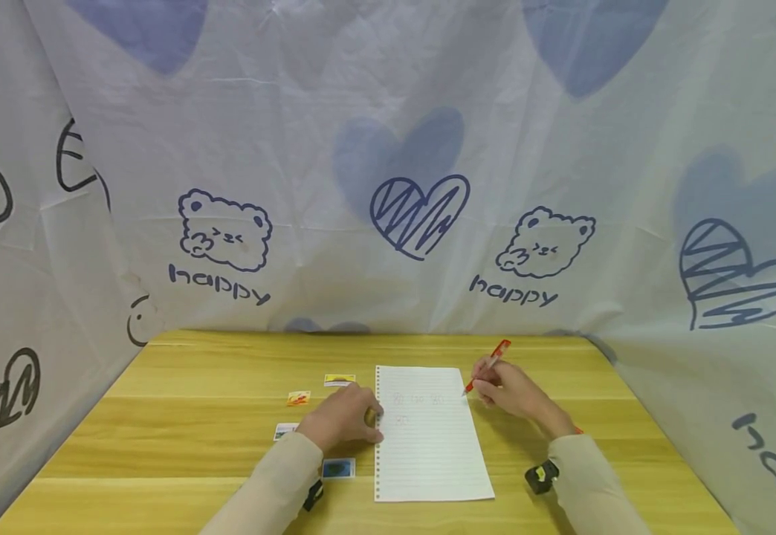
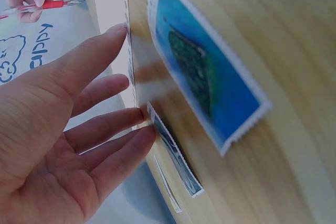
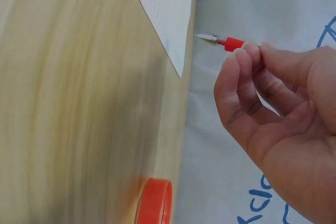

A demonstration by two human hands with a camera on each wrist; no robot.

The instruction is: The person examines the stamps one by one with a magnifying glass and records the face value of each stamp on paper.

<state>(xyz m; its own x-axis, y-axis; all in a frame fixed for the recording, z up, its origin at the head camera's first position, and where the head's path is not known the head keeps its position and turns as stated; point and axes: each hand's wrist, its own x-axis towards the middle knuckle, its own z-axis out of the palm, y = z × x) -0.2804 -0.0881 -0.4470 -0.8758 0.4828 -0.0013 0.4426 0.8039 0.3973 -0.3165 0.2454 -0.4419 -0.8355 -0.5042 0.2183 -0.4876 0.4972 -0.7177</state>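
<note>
A sheet of lined paper (image 1: 431, 461) with punched holes down its left side lies on the table, bearing faint reddish writing in its upper part. My left hand (image 1: 343, 417) rests at the sheet's left edge, fingers spread and loosely bent, holding nothing. Between thumb and fingers my right hand (image 1: 511, 390) pinches a red pen (image 1: 499, 351), its tip (image 3: 207, 38) uncapped and close over the paper's upper right edge. A blue stamp (image 2: 236, 93) showing a green island lies near the left wrist. Beyond it in the left wrist view is a greyish stamp (image 2: 176, 153) by the fingertips.
A yellow stamp (image 1: 340, 380) and an orange-red stamp (image 1: 299, 398) lie left of the paper on the wooden table (image 1: 180, 416). A round red object (image 3: 153, 203) stands near the right wrist. A patterned cloth (image 1: 308, 148) hangs behind the table.
</note>
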